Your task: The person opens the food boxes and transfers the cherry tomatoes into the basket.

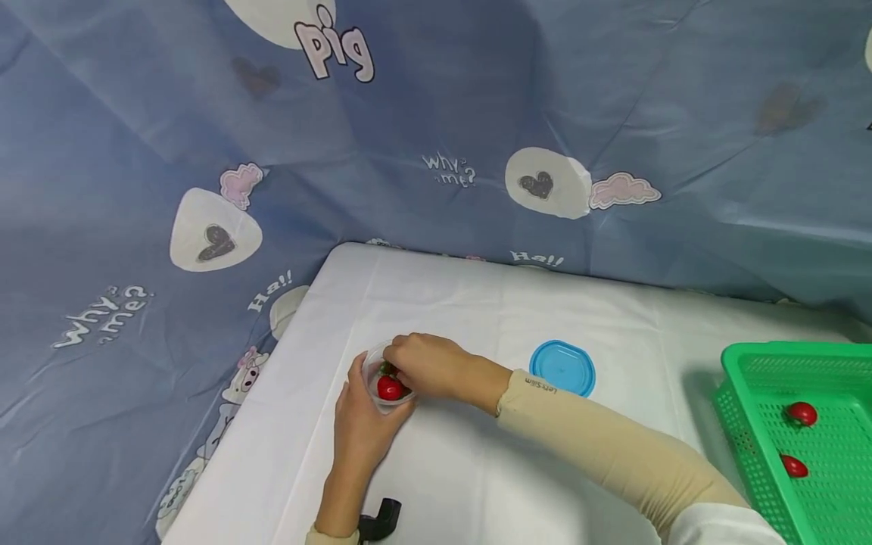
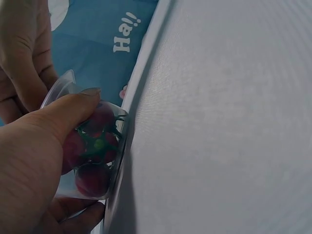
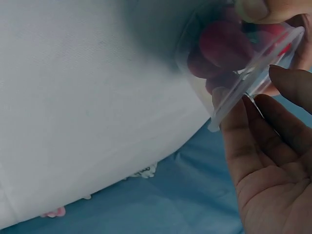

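Observation:
A small clear plastic tub (image 1: pixel 375 371) with cherry tomatoes (image 1: pixel 390 388) in it stands on the white table. My left hand (image 1: pixel 362 424) grips the tub round its side, the thumb lying along the wall in the left wrist view. Through that wall several red tomatoes (image 2: pixel 92 180) with green stalks show. From the right, my right hand (image 1: pixel 436 365) reaches over the rim with its fingers inside the tub. In the right wrist view, the thumb (image 3: pixel 291 83) stands apart from the fingers, and no tomato shows between them.
A blue round lid (image 1: pixel 564 368) lies on the white tablecloth (image 1: pixel 470 469), beyond my right forearm. At the right stands a green basket (image 1: pixel 739 424) with two tomatoes (image 1: pixel 801 413) in view. Near my left wrist is a black object (image 1: pixel 381 519). Blue printed cloth (image 1: pixel 436 113) hangs behind.

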Available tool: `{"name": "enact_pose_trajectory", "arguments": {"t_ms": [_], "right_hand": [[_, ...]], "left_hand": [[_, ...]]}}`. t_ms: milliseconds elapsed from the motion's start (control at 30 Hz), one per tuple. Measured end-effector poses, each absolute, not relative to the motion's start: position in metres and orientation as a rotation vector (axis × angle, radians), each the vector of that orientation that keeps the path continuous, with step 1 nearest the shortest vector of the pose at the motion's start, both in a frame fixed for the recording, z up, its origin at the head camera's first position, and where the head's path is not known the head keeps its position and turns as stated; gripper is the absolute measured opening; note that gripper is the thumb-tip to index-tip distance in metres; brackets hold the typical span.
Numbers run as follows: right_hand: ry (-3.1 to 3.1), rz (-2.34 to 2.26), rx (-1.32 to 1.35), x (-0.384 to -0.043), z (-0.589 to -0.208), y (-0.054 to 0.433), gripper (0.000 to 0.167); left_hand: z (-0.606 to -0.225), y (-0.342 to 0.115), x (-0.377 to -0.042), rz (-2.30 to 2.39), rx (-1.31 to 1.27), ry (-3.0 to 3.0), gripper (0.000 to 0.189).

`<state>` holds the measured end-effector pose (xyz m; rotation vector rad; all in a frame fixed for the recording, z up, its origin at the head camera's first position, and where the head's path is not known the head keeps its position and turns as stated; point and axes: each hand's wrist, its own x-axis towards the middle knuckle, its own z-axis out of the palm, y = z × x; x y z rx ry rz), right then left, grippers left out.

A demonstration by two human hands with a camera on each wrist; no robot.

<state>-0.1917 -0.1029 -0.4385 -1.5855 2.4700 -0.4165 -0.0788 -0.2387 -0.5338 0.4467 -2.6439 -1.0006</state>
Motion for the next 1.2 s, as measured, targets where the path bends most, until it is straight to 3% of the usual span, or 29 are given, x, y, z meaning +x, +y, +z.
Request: {"name": "enact_pose_trajectory", "arguments": {"t_ms": [1200], "right_hand": [[2.713, -0.152, -1.479, -0.184, -0.463, -0.132, 0.017]], "left_hand": [[-0.533, -0.238, -0.08, -1.046, 0.454, -2.682, 0.111]]}}
